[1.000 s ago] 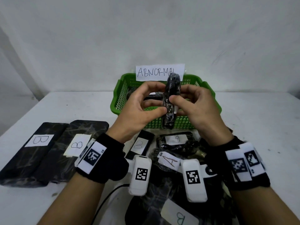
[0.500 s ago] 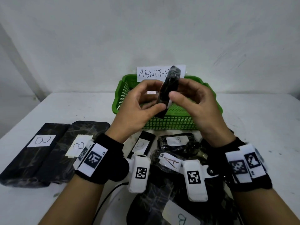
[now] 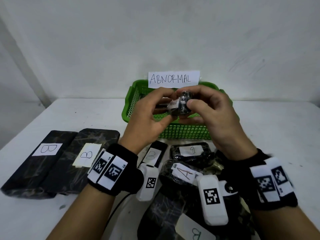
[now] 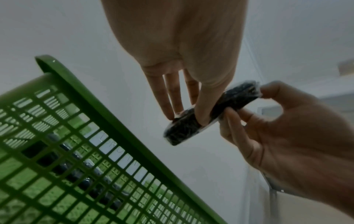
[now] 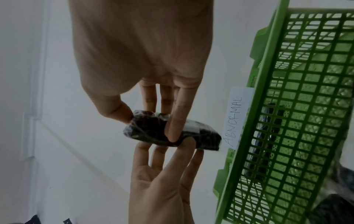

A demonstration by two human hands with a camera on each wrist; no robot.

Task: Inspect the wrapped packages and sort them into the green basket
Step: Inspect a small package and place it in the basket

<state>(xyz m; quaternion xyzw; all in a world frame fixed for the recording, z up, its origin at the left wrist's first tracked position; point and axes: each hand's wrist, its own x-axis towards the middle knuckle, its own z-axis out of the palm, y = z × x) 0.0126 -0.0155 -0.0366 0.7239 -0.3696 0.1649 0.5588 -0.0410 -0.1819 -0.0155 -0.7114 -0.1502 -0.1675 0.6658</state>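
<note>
Package (image 3: 180, 105), small and black in clear wrap, is held in the air by both hands, in the middle of the head view, above the front part of the green basket (image 3: 183, 134). A white label is on the side of the package that faces left in the frame. The left hand (image 3: 149, 118) pinches it with the thumb on one face and the fingers (image 4: 173, 97) on the other face. The right hand (image 3: 214, 116) grips the other end, with the thumb at the tip and the curled fingers under it. In the right wrist view the package (image 5: 170, 131) lies almost flat between the two hands, close to the paper sign (image 5: 236, 116) that reads ABNORMAL. This sign stands on the far rim of the basket. Inside the basket some dark wrapped things are visible through the mesh, but I cannot tell how many.

On the white table (image 3: 60, 115), at the lower left of the frame, two long black packages lie side by side, each with a label B (image 3: 47, 149). Near the wrists, in the lower middle, a pile of more wrapped packages has labels B, A (image 3: 183, 173) and 9.
</note>
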